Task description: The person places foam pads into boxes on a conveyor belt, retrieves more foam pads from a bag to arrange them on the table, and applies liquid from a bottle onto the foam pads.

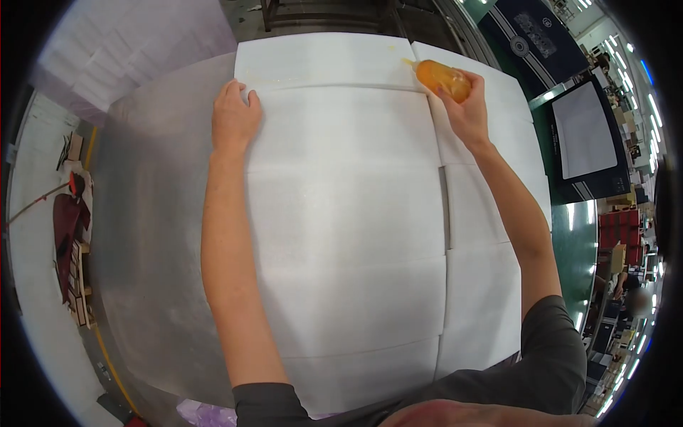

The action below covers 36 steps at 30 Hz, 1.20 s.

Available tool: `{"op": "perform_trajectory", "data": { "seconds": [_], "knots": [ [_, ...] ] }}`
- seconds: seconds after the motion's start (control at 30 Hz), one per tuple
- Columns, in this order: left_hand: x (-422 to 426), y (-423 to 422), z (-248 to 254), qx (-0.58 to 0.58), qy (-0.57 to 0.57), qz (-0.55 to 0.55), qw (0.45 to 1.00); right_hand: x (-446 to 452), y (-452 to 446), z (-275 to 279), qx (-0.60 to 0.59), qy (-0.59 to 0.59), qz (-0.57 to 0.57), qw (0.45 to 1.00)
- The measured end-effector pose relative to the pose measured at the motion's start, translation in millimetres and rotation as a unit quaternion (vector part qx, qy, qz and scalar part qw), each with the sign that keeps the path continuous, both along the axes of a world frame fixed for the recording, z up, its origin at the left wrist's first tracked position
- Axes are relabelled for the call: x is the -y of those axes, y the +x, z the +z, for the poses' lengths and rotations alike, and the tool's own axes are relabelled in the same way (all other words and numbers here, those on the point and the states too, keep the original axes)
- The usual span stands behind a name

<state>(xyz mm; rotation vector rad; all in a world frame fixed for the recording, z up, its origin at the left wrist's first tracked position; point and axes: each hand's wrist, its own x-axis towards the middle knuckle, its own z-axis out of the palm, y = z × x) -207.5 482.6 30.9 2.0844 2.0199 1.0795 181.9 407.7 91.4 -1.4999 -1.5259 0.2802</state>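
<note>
My right hand [468,107] is closed around an orange squeeze bottle [441,80], its nozzle pointing left over the far white foam sheet [320,60]. Near the nozzle there are small yellowish smears on the white surface. My left hand [237,114] rests at the left edge of the foam sheets, where the far sheet meets a larger middle foam sheet [341,128]. Its thumb stands apart from the fingers, and nothing shows in its grasp. More white foam sheets [484,213] lie side by side along the right, with narrow seams between them.
Beneath the sheets is a grey metal table [156,213], bare along its left side. Stacked white sheets [142,50] stand at the far left. To the right, dark printed panels [533,35] lie on a green surface [575,235]. Another person [640,302] appears at the far right.
</note>
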Motion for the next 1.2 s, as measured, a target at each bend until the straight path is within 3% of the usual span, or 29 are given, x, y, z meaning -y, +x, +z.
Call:
{"op": "perform_trajectory", "data": {
  "seconds": [0.13,0.27,0.37,0.47,0.53,0.63,0.7,0.77,0.8,0.87,0.93,1.0,1.13,1.2],
  "knots": [
    [11.3,3.2,5.2,-0.006,0.006,0.002,1.000,-17.9,-19.1,2.1,-0.014,-0.013,-0.030,0.999],
    [13.4,1.9,6.9,-0.010,0.006,-0.002,1.000,-29.7,-80.6,-11.0,-0.013,0.056,0.096,0.994],
    [11.9,-0.7,7.8,-0.009,0.007,-0.004,1.000,-16.7,-131.1,-10.9,-0.012,0.033,0.143,0.989],
    [7.8,-4.8,4.5,-0.023,0.017,-0.010,1.000,-1.1,-122.0,-6.5,0.003,0.022,0.157,0.987],
    [2.9,-6.8,1.4,-0.026,0.036,-0.011,0.999,4.4,-83.4,-2.0,-0.033,0.026,0.126,0.991],
    [-3.5,-16.2,-2.4,-0.024,0.045,-0.045,0.998,38.5,-16.6,12.2,-0.039,0.005,-0.026,0.999],
    [-3.0,-18.7,-4.8,-0.168,0.106,-0.019,0.980,78.1,34.5,16.7,-0.084,0.032,-0.062,0.994],
    [14.4,-3.1,17.1,-0.153,0.227,-0.070,0.959,120.0,76.0,22.2,-0.101,0.048,-0.122,0.986],
    [22.2,12.3,21.1,-0.147,0.234,-0.087,0.957,139.1,96.1,24.6,-0.107,0.055,-0.147,0.982],
    [45.3,59.0,30.5,-0.085,0.257,-0.247,0.931,169.2,126.0,24.0,-0.078,0.073,-0.166,0.980],
    [82.2,122.0,25.1,-0.022,0.219,-0.383,0.897,183.1,141.4,17.4,-0.051,0.054,-0.203,0.976],
    [121.8,178.8,24.4,-0.007,0.143,-0.429,0.892,176.9,157.9,10.4,0.001,0.019,-0.237,0.971],
    [136.1,223.5,10.2,-0.019,0.112,-0.401,0.909,144.0,141.0,-7.8,0.020,0.014,-0.251,0.968],
    [140.3,226.8,10.0,-0.022,0.080,-0.372,0.924,134.3,106.1,-4.6,-0.016,0.037,-0.175,0.984]
  ]
}}
